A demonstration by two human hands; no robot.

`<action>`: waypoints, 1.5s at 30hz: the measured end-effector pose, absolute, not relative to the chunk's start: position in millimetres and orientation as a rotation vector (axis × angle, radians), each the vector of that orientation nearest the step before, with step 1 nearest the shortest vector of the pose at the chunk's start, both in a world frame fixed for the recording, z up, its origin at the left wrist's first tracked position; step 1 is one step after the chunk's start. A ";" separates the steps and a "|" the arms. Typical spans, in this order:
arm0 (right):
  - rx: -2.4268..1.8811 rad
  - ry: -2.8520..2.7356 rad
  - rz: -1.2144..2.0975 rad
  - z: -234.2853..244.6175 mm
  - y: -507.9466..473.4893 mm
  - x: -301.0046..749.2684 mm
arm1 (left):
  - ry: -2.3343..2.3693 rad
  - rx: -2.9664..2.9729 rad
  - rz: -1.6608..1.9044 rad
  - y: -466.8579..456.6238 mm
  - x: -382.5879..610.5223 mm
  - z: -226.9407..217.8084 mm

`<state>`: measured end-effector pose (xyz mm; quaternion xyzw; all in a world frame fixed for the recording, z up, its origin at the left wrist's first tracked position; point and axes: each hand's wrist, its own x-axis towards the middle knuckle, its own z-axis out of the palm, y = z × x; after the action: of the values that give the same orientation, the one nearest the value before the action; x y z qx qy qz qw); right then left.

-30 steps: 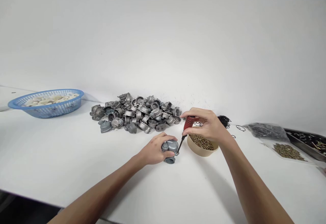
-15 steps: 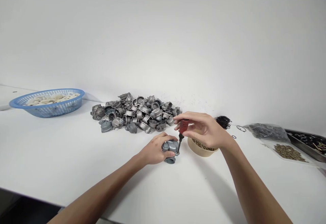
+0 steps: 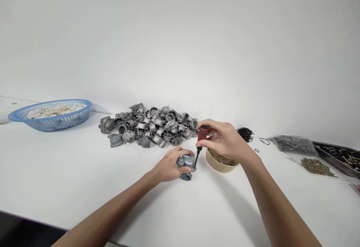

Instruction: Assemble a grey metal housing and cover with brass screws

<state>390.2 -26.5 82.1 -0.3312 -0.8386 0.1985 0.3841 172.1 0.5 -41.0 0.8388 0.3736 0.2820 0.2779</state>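
While both forearms reach forward over the white tabletop (image 3: pixel 70 172), the left hand (image 3: pixel 168 166) clasps a grey metal housing (image 3: pixel 186 163) resting on it. Just right, the right hand (image 3: pixel 225 140) grips a red-handled screwdriver (image 3: pixel 200 142), tilted, its tip touching the housing's right edge. Behind the right hand sits a bowl of brass screws (image 3: pixel 221 160); farther back, a pile of housings (image 3: pixel 149 125).

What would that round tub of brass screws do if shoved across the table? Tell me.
The tub of screws is low, wide and well filled, so it would probably slide rather than tip. It looks heavy for its size. A hard shove might spill loose screws, since no lid shows. The right hand hangs just over it.
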 end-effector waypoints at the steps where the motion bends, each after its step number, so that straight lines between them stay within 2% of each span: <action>1: -0.850 -2.135 0.506 81.8 -25.9 390.2 | 1.002 2.257 0.756 0.5 172.1 -40.8; 8: -0.613 -2.088 0.935 75.6 -19.5 394.0 | 1.011 2.273 0.749 -0.7 172.5 -40.6; 16: -0.813 -2.062 0.646 71.8 -15.3 396.1 | 1.053 2.277 0.811 -7.6 176.9 -42.7; 22: -0.593 -2.072 0.932 70.0 -15.0 395.6 | 1.059 2.273 0.815 -7.8 176.8 -44.3; 29: -0.796 -2.056 0.648 65.9 -12.0 393.5 | 1.076 2.266 0.846 -8.4 178.2 -46.1; 35: -0.603 -2.023 0.987 63.6 -12.3 389.9 | 1.097 2.254 0.840 -8.7 179.0 -45.9; 45: -0.893 -1.950 0.768 67.2 -16.8 386.7 | 1.152 2.188 0.898 -9.7 180.1 -48.7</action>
<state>386.7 -16.8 67.2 -0.3561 -0.7775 0.3061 0.4183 180.1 -9.7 -48.7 0.8047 0.4238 0.3303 0.2525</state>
